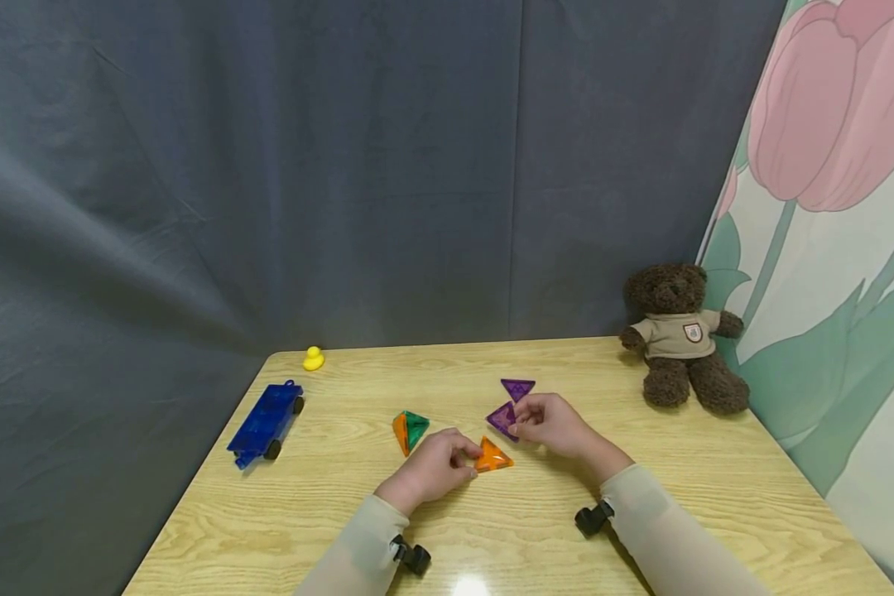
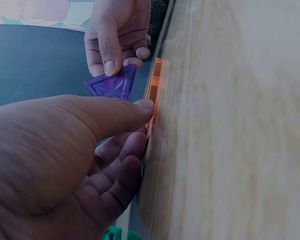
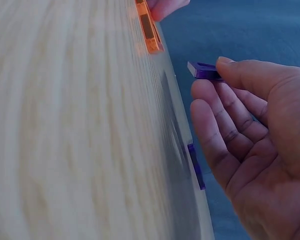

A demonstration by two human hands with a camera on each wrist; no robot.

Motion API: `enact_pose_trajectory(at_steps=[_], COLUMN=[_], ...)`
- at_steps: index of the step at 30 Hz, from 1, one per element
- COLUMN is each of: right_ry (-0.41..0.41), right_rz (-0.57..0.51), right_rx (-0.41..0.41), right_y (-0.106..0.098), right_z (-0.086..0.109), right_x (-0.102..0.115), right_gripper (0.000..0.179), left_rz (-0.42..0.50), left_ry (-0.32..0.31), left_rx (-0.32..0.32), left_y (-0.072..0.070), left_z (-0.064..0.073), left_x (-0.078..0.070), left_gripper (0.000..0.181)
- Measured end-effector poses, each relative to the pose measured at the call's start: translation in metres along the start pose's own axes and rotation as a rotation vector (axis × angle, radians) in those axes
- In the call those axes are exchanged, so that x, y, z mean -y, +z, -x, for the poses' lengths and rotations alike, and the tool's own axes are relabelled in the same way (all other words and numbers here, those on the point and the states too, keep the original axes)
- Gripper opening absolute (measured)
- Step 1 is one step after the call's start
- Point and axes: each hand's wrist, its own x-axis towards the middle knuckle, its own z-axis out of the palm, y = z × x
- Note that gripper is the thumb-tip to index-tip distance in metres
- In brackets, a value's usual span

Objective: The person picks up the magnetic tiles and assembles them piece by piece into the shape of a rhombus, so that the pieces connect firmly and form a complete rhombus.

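Note:
Between thumb and fingers, my right hand (image 1: 553, 424) pinches a purple triangular magnetic tile (image 1: 502, 419), raised off the table in the right wrist view. A second purple triangular tile (image 1: 517, 387) lies on the table just beyond it. My left hand (image 1: 434, 468) pinches the left corner of an orange triangular magnetic tile (image 1: 495, 455), which lies low at the tabletop. In the left wrist view the thumb is on the orange tile (image 2: 156, 85), while the held purple tile (image 2: 112, 84) shows behind it. Left of my left hand sits a green and orange piece (image 1: 410, 430) made of triangular tiles.
A blue toy car base (image 1: 266, 420) with black wheels stands at the table's left edge. Behind it is a yellow rubber duck (image 1: 314, 359). At the back right a brown teddy bear (image 1: 678, 339) sits against the wall. A dark curtain (image 1: 387, 165) hangs behind the wooden table (image 1: 328, 521).

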Motion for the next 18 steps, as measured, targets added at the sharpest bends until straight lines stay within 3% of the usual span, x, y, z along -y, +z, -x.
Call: enact_pose_trajectory(at_steps=[18], right_ry=[0.011], right_rz=[0.053], right_rx=[0.059], right_y=[0.0097], right_z=[0.0023], right_x=[0.0098], right_gripper=[0.012], left_rz=[0.033], left_ry=[-0.021], left_rx=[-0.001], left_y=[0.0003], left_z=[-0.0011], left_x=[0.0007], left_gripper=[0.022])
